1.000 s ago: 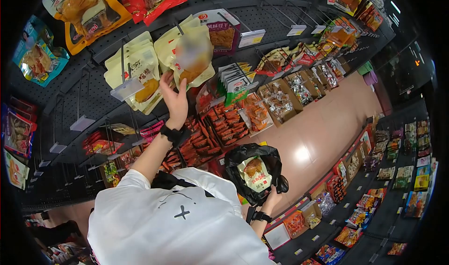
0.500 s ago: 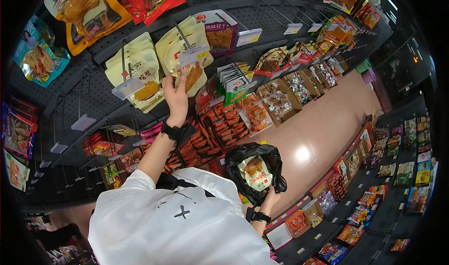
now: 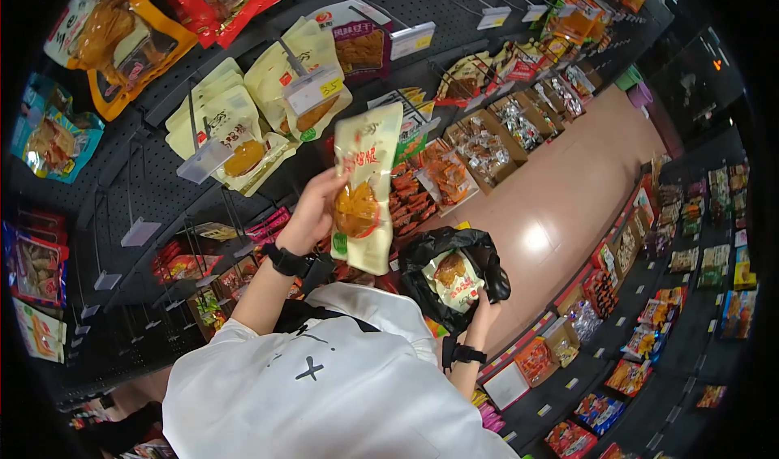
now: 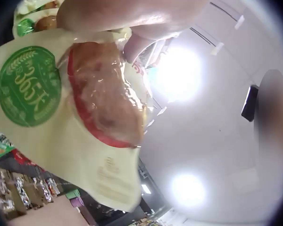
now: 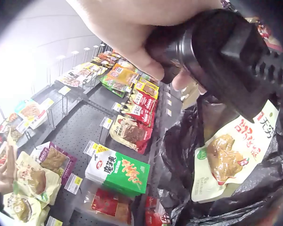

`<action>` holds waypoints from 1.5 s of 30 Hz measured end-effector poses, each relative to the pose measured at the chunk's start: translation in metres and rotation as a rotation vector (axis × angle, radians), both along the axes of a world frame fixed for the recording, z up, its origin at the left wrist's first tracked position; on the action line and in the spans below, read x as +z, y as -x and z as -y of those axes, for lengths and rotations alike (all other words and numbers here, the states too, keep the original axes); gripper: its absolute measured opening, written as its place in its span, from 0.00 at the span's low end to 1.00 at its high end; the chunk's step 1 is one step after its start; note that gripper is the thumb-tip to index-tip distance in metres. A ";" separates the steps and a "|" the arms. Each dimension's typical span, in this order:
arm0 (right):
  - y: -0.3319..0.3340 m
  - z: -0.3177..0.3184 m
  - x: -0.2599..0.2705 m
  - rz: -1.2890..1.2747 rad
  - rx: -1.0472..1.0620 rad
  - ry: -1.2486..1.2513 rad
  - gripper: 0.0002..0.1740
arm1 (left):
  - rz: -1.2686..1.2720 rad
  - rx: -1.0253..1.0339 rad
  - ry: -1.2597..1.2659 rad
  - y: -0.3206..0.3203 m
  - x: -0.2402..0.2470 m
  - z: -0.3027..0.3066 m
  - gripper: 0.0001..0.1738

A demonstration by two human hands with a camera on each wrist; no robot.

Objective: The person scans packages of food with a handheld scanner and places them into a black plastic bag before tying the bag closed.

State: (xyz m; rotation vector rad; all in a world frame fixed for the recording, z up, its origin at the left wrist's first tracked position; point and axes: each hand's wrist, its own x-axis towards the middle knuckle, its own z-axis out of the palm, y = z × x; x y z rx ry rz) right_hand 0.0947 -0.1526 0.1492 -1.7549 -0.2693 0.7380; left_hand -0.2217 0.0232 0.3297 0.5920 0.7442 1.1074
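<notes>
My left hand (image 3: 311,213) pinches the edge of a pale cream snack packet (image 3: 369,147), with a clear window showing browned meat. In the left wrist view its fingers (image 4: 132,16) grip the packet (image 4: 96,94) beside a round green emblem. The packet is in front of the shelf, to the left of a black plastic bag (image 3: 422,260). My right hand (image 3: 484,317) holds this bag by its rim; in the right wrist view its fingers (image 5: 148,66) curl round a glossy black handle-like part (image 5: 198,44). Inside the open bag lies a similar cream packet (image 5: 226,157).
Two rows of cream packets (image 3: 223,130) hang on hooks with price tags (image 3: 312,92). A purple-edged packet (image 3: 361,45) hangs beside them. Boxes of small wrapped snacks (image 3: 479,151) line the lower shelf. Across the tiled floor (image 3: 531,224) stands another snack shelf (image 3: 649,329).
My left hand has drawn a cream packet away from the right-hand hanging row and brought it down and right, towards the bag. The view has shifted slightly; my right hand still holds the bag.
</notes>
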 end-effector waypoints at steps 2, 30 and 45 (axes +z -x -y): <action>0.012 -0.009 0.030 -0.050 0.041 -0.089 0.13 | 0.399 -0.396 0.171 0.010 -0.046 -0.002 0.21; 0.067 -0.005 0.116 -0.199 0.640 -0.151 0.13 | 0.688 -0.644 1.106 -0.025 -0.084 0.057 0.34; 0.066 -0.007 0.119 -0.163 0.612 -0.133 0.10 | 0.615 -0.697 1.030 -0.024 -0.100 0.055 0.28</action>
